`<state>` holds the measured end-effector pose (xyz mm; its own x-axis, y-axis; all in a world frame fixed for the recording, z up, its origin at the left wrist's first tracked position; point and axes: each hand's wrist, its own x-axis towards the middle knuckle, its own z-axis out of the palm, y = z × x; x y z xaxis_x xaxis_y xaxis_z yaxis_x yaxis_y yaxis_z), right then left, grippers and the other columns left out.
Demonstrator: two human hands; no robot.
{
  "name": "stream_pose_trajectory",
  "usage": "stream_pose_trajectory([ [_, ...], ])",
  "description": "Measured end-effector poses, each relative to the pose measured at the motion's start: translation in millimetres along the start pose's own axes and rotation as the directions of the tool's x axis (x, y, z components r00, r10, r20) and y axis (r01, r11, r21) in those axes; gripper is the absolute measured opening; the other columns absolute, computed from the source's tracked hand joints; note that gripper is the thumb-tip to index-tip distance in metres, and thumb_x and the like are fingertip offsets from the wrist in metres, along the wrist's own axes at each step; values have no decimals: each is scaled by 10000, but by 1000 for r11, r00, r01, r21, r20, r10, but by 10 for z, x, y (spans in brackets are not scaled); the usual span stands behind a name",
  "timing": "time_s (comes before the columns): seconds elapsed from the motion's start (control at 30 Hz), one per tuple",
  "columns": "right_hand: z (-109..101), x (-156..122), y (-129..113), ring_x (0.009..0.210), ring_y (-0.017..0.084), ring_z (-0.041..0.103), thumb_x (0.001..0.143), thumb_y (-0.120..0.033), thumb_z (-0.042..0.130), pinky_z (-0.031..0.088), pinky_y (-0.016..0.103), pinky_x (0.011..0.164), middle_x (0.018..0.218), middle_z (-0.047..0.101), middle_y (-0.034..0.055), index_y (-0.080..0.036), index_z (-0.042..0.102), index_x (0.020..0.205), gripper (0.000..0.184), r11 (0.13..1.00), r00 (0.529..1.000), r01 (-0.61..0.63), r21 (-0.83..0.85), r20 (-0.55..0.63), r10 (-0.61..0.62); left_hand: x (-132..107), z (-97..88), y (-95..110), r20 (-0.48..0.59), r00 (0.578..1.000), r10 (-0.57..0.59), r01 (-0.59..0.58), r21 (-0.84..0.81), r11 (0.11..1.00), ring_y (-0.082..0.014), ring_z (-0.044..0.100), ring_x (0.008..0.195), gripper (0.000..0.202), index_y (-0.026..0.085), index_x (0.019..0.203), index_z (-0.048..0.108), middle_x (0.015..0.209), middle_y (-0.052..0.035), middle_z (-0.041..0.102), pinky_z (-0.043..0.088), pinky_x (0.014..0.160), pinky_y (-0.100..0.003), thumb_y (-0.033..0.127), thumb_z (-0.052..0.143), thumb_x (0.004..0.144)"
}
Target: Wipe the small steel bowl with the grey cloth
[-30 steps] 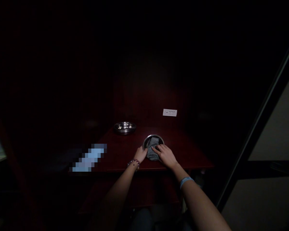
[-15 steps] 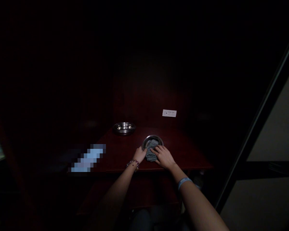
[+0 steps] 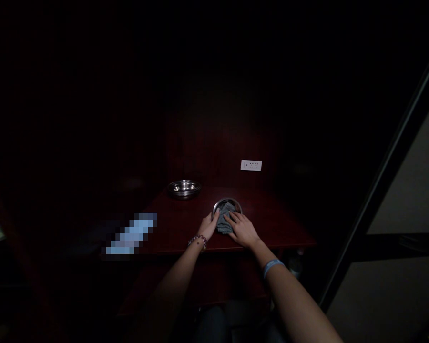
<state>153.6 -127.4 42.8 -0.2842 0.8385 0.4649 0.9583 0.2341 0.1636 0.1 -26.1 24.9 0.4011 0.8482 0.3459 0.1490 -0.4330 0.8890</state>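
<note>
A shiny metal bowl (image 3: 238, 206) stands near the front of the dark red table, its near side hidden by cloth and fingers. My left hand (image 3: 209, 226) grips the bowl's left rim, thumb over the edge. Inside the bowl and over its near rim lies a crumpled grey-blue cloth (image 3: 224, 224). My right hand (image 3: 243, 230) is closed loosely on that cloth from the right, with somewhat spread fingers pressing it against the bowl.
Other metal bowls, seemingly stacked (image 3: 184, 189), stand at the back left of the table (image 3: 275, 224). A white socket plate (image 3: 250, 165) is on the back wall. At the left edge is a pixelated bluish object (image 3: 134, 234). A bottle-like thing (image 3: 296, 264) stands below right.
The cloth has shifted slightly within the bowl, and my right fingers have moved a little over it. My left hand keeps its grip on the rim. The view has tilted slightly.
</note>
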Motion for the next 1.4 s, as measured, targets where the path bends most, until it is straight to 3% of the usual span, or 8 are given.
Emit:
stream_pose_trajectory([
  [0.4, -12, 32, -28, 1351, 260, 284, 785, -289, 596, 327, 403, 1063, 1480, 300, 131, -179, 342, 1412, 685, 998, 1000, -23, 63, -1, 23, -30, -5, 62, 48, 998, -28, 30, -58, 998, -200, 642, 995, 641, 148, 1135, 633, 1055, -89, 703, 487, 884, -267, 630, 315, 856],
  [0.8, -17, 18, 22, 1389, 219, 204, 785, -240, 567, 264, 372, 1113, 1517, 227, 83, -192, 340, 1414, 671, 987, 996, 90, 133, 10, -92, -35, -29, 60, 59, 998, -16, 20, -74, 997, -205, 638, 997, 642, 131, 1145, 622, 1082, -102, 691, 484, 879, -278, 613, 300, 869],
  [1.13, -101, 2, -11, 1339, 188, 330, 790, -225, 525, 287, 355, 1102, 1460, 363, 52, -218, 415, 1370, 590, 963, 992, 123, 239, -24, -120, -14, -39, 37, 50, 998, -28, 28, -11, 1000, -200, 648, 966, 654, 133, 1094, 645, 1011, -94, 714, 491, 847, -265, 622, 273, 870],
  [1.4, -176, -3, -59, 1230, 158, 474, 808, -201, 477, 369, 313, 1044, 1341, 521, 11, -235, 446, 1339, 533, 948, 1000, 0, 319, -2, 1, -12, -47, 39, 56, 998, -15, 15, 1, 1000, -213, 634, 1010, 661, 131, 1070, 662, 1017, -97, 713, 468, 902, -291, 630, 284, 860],
])
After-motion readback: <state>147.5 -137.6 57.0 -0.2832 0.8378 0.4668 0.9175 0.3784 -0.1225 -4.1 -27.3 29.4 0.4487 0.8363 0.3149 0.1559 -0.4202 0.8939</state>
